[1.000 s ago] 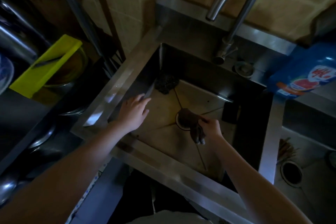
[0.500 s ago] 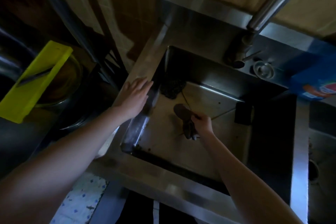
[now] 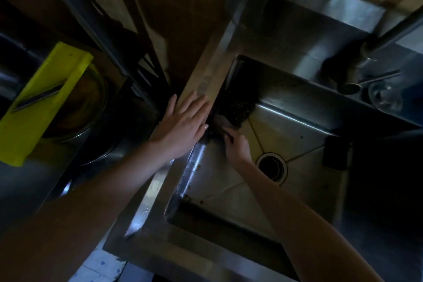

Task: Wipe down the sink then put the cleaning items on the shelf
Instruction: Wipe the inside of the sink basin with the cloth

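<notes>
The right hand [image 3: 237, 147] has carried the cloth [image 3: 221, 119] from the drain [image 3: 272, 166] to the left wall of the sink [image 3: 206, 80], near its far-left corner, fingers curled round it. The left hand [image 3: 184, 121] lies flat on the left rim, fingers straight. Wiping seems underway; shelving remains.

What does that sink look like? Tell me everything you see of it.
The sink is a square, deep basin of dull stainless steel, with creases running down to a round drain. Dark specks dot its left wall. The left hand rests flat on its left rim; the right hand holds a cloth against the left wall, beside a dark scrubber.
</notes>
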`<state>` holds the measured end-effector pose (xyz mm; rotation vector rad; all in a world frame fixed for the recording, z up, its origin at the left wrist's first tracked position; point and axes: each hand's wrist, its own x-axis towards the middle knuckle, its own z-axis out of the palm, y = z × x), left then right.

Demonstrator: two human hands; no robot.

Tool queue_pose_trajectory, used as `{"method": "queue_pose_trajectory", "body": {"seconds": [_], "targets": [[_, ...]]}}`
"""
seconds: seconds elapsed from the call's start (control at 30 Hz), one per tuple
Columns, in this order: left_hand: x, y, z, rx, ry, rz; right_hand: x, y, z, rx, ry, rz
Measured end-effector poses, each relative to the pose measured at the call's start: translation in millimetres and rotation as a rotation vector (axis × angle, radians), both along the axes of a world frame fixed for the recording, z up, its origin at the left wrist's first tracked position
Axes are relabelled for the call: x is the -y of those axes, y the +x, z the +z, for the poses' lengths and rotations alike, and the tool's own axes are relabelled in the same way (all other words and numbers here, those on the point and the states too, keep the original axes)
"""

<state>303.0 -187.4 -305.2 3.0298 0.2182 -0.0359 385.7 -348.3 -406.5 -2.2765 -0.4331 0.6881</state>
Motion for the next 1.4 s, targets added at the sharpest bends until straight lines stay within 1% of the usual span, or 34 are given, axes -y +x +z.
{"method": "queue_pose_trajectory", "body": {"seconds": [0.1, 0.27, 0.33, 0.43, 0.5, 0.57, 0.6, 0.7, 0.8, 0.9, 1.0, 1.13, 1.23, 1.3, 1.4], "targets": [[-1, -1, -2, 0.028, -0.024, 0.006, -8, -14, -22, -0.048, -0.04, 0.034], [0, 0, 1, 0.079, -0.084, 0.024, -6, -23, -45, -0.059, -0.049, 0.062], [1, 1, 1, 0.084, -0.093, 0.03, -9, -20, -54, -0.097, -0.101, 0.149], [0, 1, 0, 0.077, -0.106, 0.026, -17, -17, -64, -0.13, -0.287, 0.355], [0, 1, 1, 0.067, -0.099, 0.022, -18, -20, -64, -0.119, -0.313, 0.402], [1, 2, 2, 0.058, -0.1, 0.025, -15, -27, -59, -0.147, -0.279, 0.373], [2, 2, 2, 0.054, -0.099, 0.028, -14, -32, -54, -0.188, -0.235, 0.321], [1, 1, 1, 0.044, -0.088, 0.032, -17, -48, -34, -0.379, -0.017, 0.1], [2, 1, 3, 0.049, -0.098, 0.026, -21, -58, -11, -0.505, 0.146, -0.078], [2, 1, 3, 0.068, -0.101, 0.025, -18, -68, 14, -0.561, 0.279, -0.165], [3, 2, 4, 0.086, -0.096, 0.023, -8, -86, 39, -0.679, 0.397, -0.211], [2, 2, 4, 0.122, -0.12, 0.025, 4, -102, 61, -0.786, 0.392, -0.147], [1, 1, 3, 0.132, -0.138, 0.025, 12, -114, 71, -0.785, 0.316, -0.083], [0, 2, 2, 0.124, -0.141, 0.025, 16, -122, 75, -0.783, 0.306, -0.054], [-3, 1, 2, 0.063, -0.172, 0.03, 17, -130, 76, -0.755, 0.302, -0.077]]}}
